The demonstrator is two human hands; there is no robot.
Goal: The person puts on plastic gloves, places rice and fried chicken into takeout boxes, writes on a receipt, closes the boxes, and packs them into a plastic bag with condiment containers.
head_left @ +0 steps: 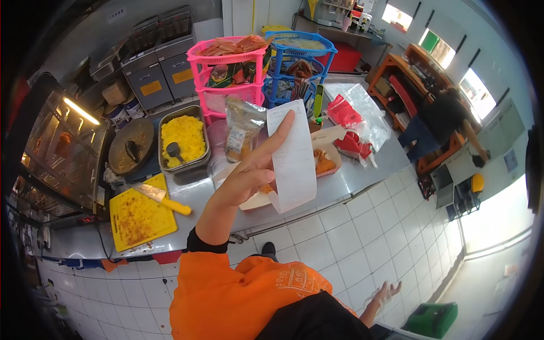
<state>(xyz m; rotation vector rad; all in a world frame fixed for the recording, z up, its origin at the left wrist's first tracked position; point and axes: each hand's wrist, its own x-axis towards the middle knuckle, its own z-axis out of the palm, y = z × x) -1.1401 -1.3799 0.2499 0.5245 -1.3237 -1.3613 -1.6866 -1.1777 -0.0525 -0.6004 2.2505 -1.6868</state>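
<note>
In the head view, my left hand [258, 167] is raised over the steel counter and grips a long white paper receipt [296, 170], which curls downward with faint print on it. Behind the receipt, cardboard food boxes [334, 141] hold fried pieces [324, 162]; the paper and my hand partly cover them. A clear plastic bag [242, 133] with brown contents stands just beyond my wrist. My right hand [386, 293] is low on the right, away from the counter, fingers spread and holding nothing. Something thin and clear, perhaps a glove, shows around it.
On the counter [198, 218] are a yellow cutting board [141, 218] with a knife [164, 198], a pan of yellow rice [182, 139] and a round pan [133, 146]. Pink [228, 73] and blue [300, 56] basket racks stand behind. A person [436, 122] bends at the right.
</note>
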